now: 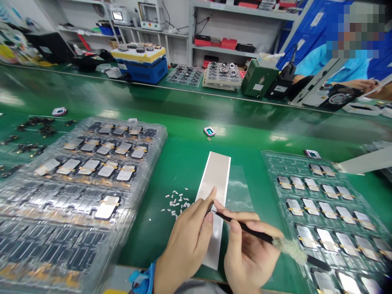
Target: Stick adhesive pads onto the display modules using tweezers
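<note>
My left hand rests low over a long pale metallic strip lying on the green bench mat. Its thumb and forefinger come together at the strip's edge, and what they pinch is hidden. My right hand holds black tweezers, their tip meeting the left fingertips. A fuzzy grey wrap covers the tweezers' rear part. Small white pieces lie scattered just left of the strip.
Clear plastic trays of flat rectangular parts with yellow tabs lie on both sides: left tray, right tray. Dark small parts lie far left. Machines and shelves stand behind. A co-worker's blue sleeve shows at upper right.
</note>
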Demonstrator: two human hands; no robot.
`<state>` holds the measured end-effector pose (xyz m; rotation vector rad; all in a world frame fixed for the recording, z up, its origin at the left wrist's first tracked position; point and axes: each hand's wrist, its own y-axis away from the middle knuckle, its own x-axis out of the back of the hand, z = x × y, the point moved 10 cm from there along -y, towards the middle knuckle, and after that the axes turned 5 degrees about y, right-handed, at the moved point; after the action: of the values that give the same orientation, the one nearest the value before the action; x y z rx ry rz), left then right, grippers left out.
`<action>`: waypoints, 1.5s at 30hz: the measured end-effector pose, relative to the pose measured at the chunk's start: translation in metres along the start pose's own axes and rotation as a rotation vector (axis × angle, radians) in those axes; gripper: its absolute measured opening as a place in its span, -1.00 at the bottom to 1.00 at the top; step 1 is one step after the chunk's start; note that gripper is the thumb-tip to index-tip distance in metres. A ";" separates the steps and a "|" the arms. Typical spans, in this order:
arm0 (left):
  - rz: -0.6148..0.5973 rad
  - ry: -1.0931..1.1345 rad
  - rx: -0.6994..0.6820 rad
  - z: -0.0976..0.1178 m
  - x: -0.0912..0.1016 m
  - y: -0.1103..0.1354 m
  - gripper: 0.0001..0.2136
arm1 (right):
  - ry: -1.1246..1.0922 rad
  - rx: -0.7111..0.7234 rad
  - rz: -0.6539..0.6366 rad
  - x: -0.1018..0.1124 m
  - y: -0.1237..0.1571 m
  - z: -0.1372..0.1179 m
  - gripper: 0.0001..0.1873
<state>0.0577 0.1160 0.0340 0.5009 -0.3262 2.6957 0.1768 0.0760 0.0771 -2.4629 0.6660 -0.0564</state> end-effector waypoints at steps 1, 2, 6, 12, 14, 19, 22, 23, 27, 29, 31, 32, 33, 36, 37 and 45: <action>0.001 0.001 0.004 0.000 0.000 0.000 -0.55 | 0.002 0.004 0.001 0.000 0.000 0.000 -0.67; 0.001 0.003 0.005 -0.001 0.000 0.000 -0.55 | 0.000 0.009 0.001 0.000 0.000 -0.001 -0.67; 0.000 0.015 0.007 -0.001 0.000 0.001 -0.55 | -0.009 0.011 -0.006 -0.001 -0.001 0.000 -0.67; -0.005 0.026 0.007 -0.001 -0.001 0.001 -0.54 | -0.009 0.031 -0.010 -0.001 -0.002 -0.003 -0.67; -0.009 0.028 0.009 -0.002 -0.001 0.002 -0.53 | -0.008 0.032 -0.015 -0.001 -0.001 -0.003 -0.66; -0.011 0.018 0.018 -0.005 -0.001 0.003 -0.50 | -0.018 0.017 -0.035 -0.003 0.000 -0.001 -0.67; -0.007 0.019 0.018 -0.004 0.000 0.003 -0.50 | -0.009 0.019 -0.019 -0.001 -0.001 -0.002 -0.68; -0.006 0.023 0.018 -0.004 0.000 0.003 -0.50 | -0.006 0.020 -0.013 0.000 -0.001 -0.002 -0.69; -0.004 0.047 0.016 -0.003 0.000 0.001 -0.54 | -0.040 -0.025 -0.013 0.002 -0.002 0.002 -0.71; -0.010 0.056 0.009 -0.003 -0.001 -0.001 -0.55 | -0.075 -0.049 -0.008 0.004 -0.001 0.005 -0.71; -0.021 0.057 -0.009 -0.002 -0.003 -0.002 -0.53 | -0.098 -0.041 0.011 0.006 -0.001 0.004 -0.71; -0.023 0.054 -0.014 -0.002 -0.004 -0.003 -0.52 | -0.106 -0.034 0.021 0.007 -0.001 0.002 -0.71; -0.022 0.050 -0.019 -0.002 -0.004 -0.003 -0.52 | -0.114 -0.030 0.028 0.008 -0.002 0.001 -0.72; -0.015 0.042 -0.029 -0.002 -0.002 -0.002 -0.53 | -0.117 -0.049 -0.002 0.011 -0.007 0.000 -0.76; -0.023 0.049 -0.027 -0.001 -0.002 -0.001 -0.53 | -0.072 -0.049 -0.035 0.012 -0.009 -0.002 -0.77; -0.131 0.206 0.059 0.003 -0.012 0.019 -0.54 | 0.402 -0.174 -0.495 0.011 -0.002 -0.003 -0.82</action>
<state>0.0615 0.0939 0.0290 0.2475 -0.1516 2.6056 0.1865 0.0705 0.0799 -2.7558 0.2050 -0.7254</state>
